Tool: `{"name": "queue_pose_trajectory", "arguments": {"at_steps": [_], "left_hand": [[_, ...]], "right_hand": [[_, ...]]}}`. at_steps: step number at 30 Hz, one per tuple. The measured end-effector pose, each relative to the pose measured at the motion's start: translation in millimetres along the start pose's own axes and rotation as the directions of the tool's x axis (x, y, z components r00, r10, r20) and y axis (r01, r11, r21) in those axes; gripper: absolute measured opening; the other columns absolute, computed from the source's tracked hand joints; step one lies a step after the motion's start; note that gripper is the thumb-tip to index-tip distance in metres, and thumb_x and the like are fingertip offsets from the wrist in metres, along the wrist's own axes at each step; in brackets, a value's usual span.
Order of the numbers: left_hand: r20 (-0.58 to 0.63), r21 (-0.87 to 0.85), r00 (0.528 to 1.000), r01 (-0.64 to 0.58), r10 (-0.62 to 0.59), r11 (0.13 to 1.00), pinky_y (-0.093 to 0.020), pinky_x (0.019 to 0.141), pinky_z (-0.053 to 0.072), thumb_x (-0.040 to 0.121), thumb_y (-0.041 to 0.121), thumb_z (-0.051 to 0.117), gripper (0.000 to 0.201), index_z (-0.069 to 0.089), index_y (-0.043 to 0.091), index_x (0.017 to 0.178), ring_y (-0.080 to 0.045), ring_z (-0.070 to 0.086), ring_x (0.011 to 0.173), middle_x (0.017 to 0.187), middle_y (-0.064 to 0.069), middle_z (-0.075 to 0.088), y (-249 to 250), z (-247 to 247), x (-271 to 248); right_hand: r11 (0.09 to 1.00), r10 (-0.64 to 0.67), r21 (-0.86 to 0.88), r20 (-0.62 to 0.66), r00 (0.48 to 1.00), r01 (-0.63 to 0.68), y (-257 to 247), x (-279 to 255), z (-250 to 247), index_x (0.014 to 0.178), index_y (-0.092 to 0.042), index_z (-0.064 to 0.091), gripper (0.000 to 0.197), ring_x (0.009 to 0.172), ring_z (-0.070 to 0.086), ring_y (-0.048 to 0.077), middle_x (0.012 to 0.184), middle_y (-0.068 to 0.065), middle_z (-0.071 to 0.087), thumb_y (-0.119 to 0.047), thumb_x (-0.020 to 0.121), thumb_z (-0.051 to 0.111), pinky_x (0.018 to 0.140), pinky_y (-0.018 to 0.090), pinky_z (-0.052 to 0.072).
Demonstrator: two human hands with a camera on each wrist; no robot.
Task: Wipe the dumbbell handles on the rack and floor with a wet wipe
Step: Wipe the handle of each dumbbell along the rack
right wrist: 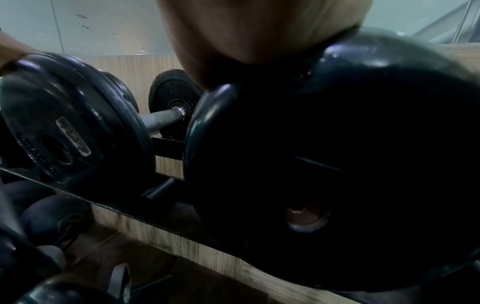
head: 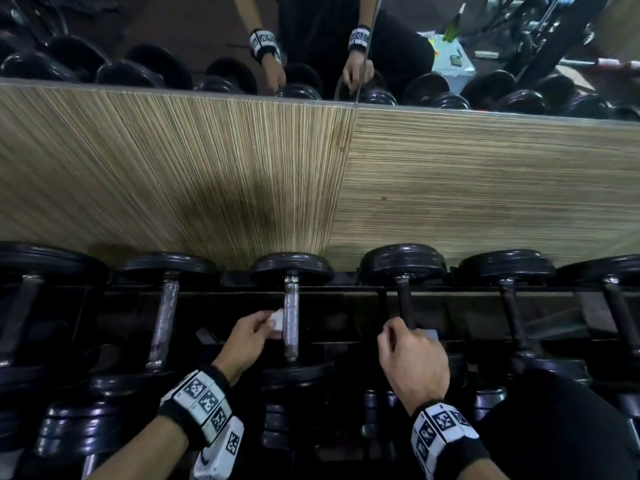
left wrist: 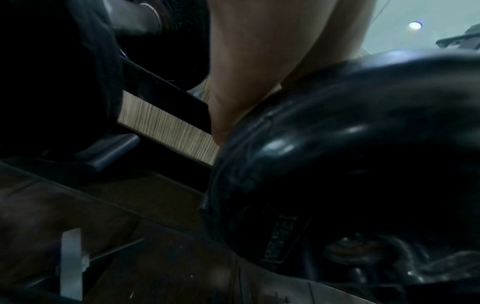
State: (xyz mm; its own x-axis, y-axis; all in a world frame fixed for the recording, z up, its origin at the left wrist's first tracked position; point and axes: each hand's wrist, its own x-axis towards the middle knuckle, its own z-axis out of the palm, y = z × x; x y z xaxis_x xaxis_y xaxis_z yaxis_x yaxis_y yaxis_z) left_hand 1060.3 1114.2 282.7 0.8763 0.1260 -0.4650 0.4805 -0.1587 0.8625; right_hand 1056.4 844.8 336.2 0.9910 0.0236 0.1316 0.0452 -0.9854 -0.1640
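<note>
A row of black dumbbells lies on the dark rack (head: pixel 346 291) in the head view. My left hand (head: pixel 265 325) pinches a folded white wet wipe (head: pixel 276 318) against the left side of the middle dumbbell's chrome handle (head: pixel 291 306). My right hand (head: pixel 398 336) curls round the dark handle (head: pixel 404 299) of the dumbbell to its right. In the left wrist view only the heel of the left hand (left wrist: pixel 259 51) shows above a black plate (left wrist: pixel 337 164). The right wrist view shows the right hand (right wrist: pixel 246 30) over a plate (right wrist: pixel 337 154), with the chrome handle (right wrist: pixel 161 120) to the left.
A wood-grain wall panel (head: pixel 311 168) stands right behind the rack, with a mirror (head: pixel 173 36) above it. More dumbbells (head: pixel 86 420) fill a lower tier near my wrists. My black-clad leg (head: pixel 561 427) is at the lower right.
</note>
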Motion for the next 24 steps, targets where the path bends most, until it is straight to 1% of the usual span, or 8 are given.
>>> {"name": "queue_pose_trajectory", "arguments": {"at_steps": [3, 5, 8, 12, 14, 17, 21, 24], "left_hand": [[0.1, 0.011, 0.995, 0.0, -0.001, 1.0, -0.019, 0.083, 0.053, 0.102, 0.0, 0.045, 0.023, 0.065, 0.009, 0.108, -0.016, 0.071, 0.085, 0.093, 0.0, 0.073, 0.9, 2.2, 4.8], [0.166, 0.022, 0.986, 0.025, -0.028, 0.999, -0.031, 0.094, 0.052, 0.102, 0.003, 0.046, 0.027, 0.07, 0.014, 0.104, -0.022, 0.072, 0.095, 0.093, -0.002, 0.077, 3.2, 4.1, 9.1], [0.165, 0.076, 0.985, 0.041, -0.053, 0.996, -0.026, 0.094, 0.049, 0.101, 0.005, 0.051, 0.025, 0.07, 0.02, 0.095, -0.014, 0.072, 0.087, 0.083, 0.006, 0.076, 0.1, -4.9, 1.7], [0.193, 0.143, 0.979, 0.046, -0.074, 0.989, -0.026, 0.094, 0.046, 0.1, 0.01, 0.053, 0.02, 0.073, 0.012, 0.095, -0.014, 0.067, 0.095, 0.095, -0.002, 0.075, -4.3, -12.7, -6.7], [0.236, 0.133, 0.969, 0.036, -0.067, 0.99, -0.023, 0.098, 0.045, 0.1, 0.011, 0.054, 0.021, 0.075, 0.017, 0.098, -0.012, 0.066, 0.102, 0.102, 0.0, 0.076, -1.4, -8.2, -4.2], [0.245, 0.115, 0.966, 0.056, -0.083, 0.992, -0.016, 0.095, 0.045, 0.097, 0.013, 0.06, 0.021, 0.076, 0.027, 0.094, -0.003, 0.066, 0.099, 0.096, 0.011, 0.076, -0.3, -6.3, -4.5], [0.229, 0.157, 0.965, 0.094, -0.129, 0.983, -0.02, 0.085, 0.045, 0.096, 0.011, 0.061, 0.019, 0.076, 0.017, 0.085, -0.004, 0.064, 0.084, 0.083, 0.008, 0.074, -9.0, -14.8, -11.1], [0.266, 0.141, 0.955, 0.099, -0.134, 0.985, -0.016, 0.088, 0.043, 0.098, 0.01, 0.058, 0.019, 0.077, 0.014, 0.095, -0.001, 0.065, 0.09, 0.094, 0.007, 0.076, -7.7, -11.1, -9.5]], "right_hand": [[1.0, -0.001, -0.005, 0.01, 1.0, 0.001, -0.2, -0.5, 1.2, 0.072, -0.019, 0.066, 0.015, 0.039, 0.053, 0.022, 0.043, -0.002, 0.052, -0.02, 0.073, 0.081, 0.045, 0.025, 0.034], [1.0, 0.008, 0.003, 0.013, 1.0, -0.008, 0.6, -1.5, 1.2, 0.074, -0.02, 0.066, 0.013, 0.041, 0.053, 0.02, 0.045, -0.003, 0.052, -0.022, 0.076, 0.079, 0.047, 0.025, 0.033], [1.0, 0.024, 0.005, 0.016, 1.0, -0.024, 1.0, -1.6, 3.1, 0.075, -0.021, 0.066, 0.011, 0.042, 0.054, 0.018, 0.046, -0.004, 0.053, -0.024, 0.079, 0.075, 0.046, 0.025, 0.034], [0.998, 0.059, -0.021, 0.039, 0.997, -0.059, 0.4, -0.6, 6.5, 0.078, -0.021, 0.065, 0.01, 0.045, 0.055, 0.017, 0.047, -0.005, 0.054, -0.027, 0.085, 0.069, 0.047, 0.027, 0.041], [0.998, 0.058, -0.018, 0.046, 0.997, -0.057, 1.0, -0.4, 6.8, 0.078, -0.021, 0.066, 0.01, 0.046, 0.055, 0.018, 0.047, -0.004, 0.055, -0.028, 0.085, 0.068, 0.048, 0.028, 0.043], [0.999, 0.05, -0.011, 0.045, 0.998, -0.05, 1.1, -1.9, 4.7, 0.079, -0.02, 0.067, 0.009, 0.047, 0.056, 0.018, 0.048, -0.004, 0.055, -0.027, 0.085, 0.068, 0.049, 0.029, 0.046], [0.997, 0.076, -0.012, 0.051, 0.996, -0.075, 0.8, -2.0, 5.6, 0.081, -0.021, 0.067, 0.01, 0.049, 0.058, 0.019, 0.05, -0.004, 0.057, -0.029, 0.087, 0.066, 0.051, 0.031, 0.047], [0.997, 0.076, -0.027, 0.062, 0.995, -0.074, 1.0, -1.6, 6.8, 0.081, -0.022, 0.066, 0.011, 0.05, 0.058, 0.019, 0.05, -0.004, 0.057, -0.03, 0.088, 0.064, 0.057, 0.033, 0.048]]}}
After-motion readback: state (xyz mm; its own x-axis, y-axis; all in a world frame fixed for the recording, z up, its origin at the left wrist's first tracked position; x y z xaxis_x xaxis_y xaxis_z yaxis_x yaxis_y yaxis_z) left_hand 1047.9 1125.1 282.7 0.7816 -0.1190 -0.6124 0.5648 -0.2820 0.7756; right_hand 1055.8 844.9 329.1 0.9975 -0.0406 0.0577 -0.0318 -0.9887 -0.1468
